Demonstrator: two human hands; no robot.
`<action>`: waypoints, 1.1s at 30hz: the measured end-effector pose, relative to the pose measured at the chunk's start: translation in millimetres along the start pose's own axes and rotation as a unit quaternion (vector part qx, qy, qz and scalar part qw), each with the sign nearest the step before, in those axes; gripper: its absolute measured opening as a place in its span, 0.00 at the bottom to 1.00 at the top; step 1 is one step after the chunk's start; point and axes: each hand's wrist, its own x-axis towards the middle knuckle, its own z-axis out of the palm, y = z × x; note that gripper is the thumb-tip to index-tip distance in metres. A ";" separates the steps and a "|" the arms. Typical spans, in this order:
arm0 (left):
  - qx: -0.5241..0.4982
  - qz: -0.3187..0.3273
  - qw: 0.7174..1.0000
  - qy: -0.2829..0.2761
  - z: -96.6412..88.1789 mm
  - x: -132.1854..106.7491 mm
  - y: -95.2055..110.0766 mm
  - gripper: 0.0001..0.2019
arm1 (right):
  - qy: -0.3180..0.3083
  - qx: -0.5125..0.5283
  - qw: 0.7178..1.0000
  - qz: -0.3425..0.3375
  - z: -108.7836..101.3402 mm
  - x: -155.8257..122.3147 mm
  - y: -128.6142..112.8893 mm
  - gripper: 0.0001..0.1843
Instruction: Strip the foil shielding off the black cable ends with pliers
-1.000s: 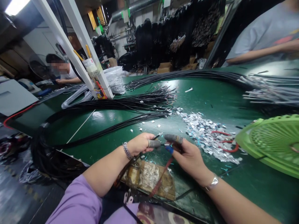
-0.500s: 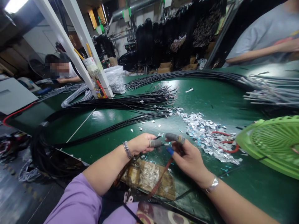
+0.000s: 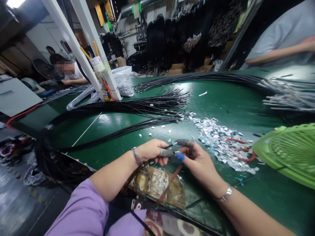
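Note:
Low over the green table, my left hand pinches a black cable near its end; grey wrapping covers the thumb. My right hand closes on the stripped tip from the other side, with a grey-wrapped finger and a blue-wrapped thumb. The fingertips of both hands almost meet. The fine wires at the tip are mostly hidden by the fingers. Below the hands lies a block covered in brown tape, crossed by a reddish strap.
Black cable bundles lie beyond my hands. Shredded foil scraps and red-handled pliers are to the right, beside a green fan. A white post rises at left. Co-workers sit at far left and at right.
My right fingers have closed in on the cable tip, and the blue-wrapped thumb now meets the left fingertips. The view has shifted slightly.

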 end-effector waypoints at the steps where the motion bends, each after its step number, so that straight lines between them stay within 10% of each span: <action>1: 0.026 0.008 0.999 0.020 0.8 0.2 -0.4 0.14 | 0.001 0.020 1.000 0.017 1.3 0.9 -0.5 0.18; 6: 0.367 0.135 0.897 0.206 12.6 -4.8 0.0 0.06 | 0.027 0.147 0.976 0.161 10.3 2.8 0.9 0.25; 11: 0.582 0.152 0.772 0.203 24.8 -8.8 0.9 0.07 | 0.050 0.199 0.952 0.229 14.3 2.4 4.8 0.22; 14: 0.554 0.145 0.796 0.196 19.1 -5.7 -0.9 0.06 | 0.025 0.137 0.967 0.214 7.9 4.9 6.2 0.21; 19: 0.251 0.123 0.939 0.202 -0.9 3.2 -4.5 0.12 | -0.010 -0.053 0.998 0.030 -8.5 8.4 5.4 0.18; 22: 0.121 0.110 0.973 0.162 -3.8 5.8 -5.9 0.16 | -0.011 -0.160 0.985 -0.069 -10.7 5.9 4.0 0.19; 27: 0.182 0.110 0.966 0.144 -1.2 4.1 -9.0 0.12 | -0.032 -0.212 0.969 -0.122 -7.0 2.5 3.6 0.12; 33: 0.418 0.142 0.889 0.119 1.9 -2.9 -4.0 0.12 | -0.083 -0.052 0.994 0.047 -6.5 8.0 0.5 0.08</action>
